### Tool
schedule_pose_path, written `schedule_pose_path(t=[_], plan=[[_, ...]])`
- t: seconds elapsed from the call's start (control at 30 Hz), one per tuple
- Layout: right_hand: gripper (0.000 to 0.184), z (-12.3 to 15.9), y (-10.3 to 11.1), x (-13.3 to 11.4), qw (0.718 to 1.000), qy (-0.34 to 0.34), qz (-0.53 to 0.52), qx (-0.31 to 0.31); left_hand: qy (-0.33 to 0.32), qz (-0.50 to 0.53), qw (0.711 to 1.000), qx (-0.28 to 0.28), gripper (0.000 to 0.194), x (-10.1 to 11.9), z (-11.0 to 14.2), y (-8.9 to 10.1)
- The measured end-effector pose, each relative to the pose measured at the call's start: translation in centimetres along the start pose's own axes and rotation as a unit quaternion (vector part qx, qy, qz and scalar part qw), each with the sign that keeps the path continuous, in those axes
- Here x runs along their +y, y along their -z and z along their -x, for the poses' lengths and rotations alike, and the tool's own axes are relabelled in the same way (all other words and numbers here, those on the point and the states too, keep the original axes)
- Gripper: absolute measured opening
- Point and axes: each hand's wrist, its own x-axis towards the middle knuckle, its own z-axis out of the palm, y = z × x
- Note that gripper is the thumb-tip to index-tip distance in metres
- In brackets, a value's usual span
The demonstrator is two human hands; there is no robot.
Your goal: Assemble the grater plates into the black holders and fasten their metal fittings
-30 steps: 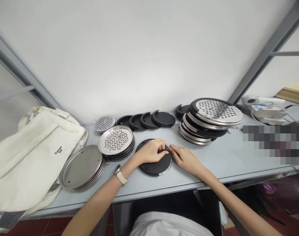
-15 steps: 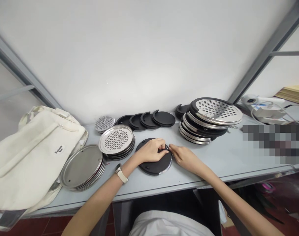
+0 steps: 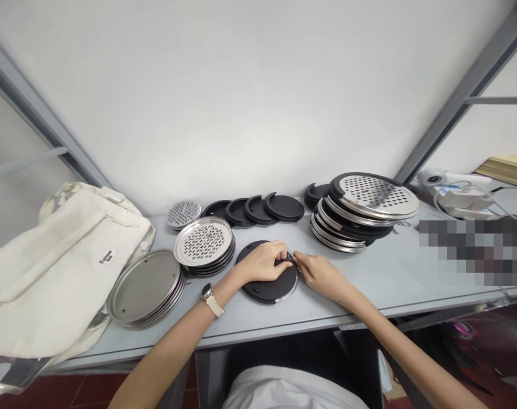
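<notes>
Your left hand (image 3: 264,262) lies across a black disc (image 3: 264,291), fingers curled; whether they grip anything is hidden. That disc rests flat on the grey table (image 3: 411,270), just below the centre of the frame. Beside it, your right hand (image 3: 320,275) makes a narrow pinch at the disc's upper-right rim, on something too small to make out. Right of centre stands a stack of graters (image 3: 377,196). Best, probably: press the disc steady with your left palm, pinching lightly, close to the rim.
</notes>
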Motion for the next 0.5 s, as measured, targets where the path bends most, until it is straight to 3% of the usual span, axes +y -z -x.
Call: schedule_pose_path(t=[0.5], plan=[[0.024,0.39,-0.18,0.09,1.000,-0.010,0.002,0.010,-0.001,0.014,1.000,0.011,0.016,-0.09,0.04,-0.11]])
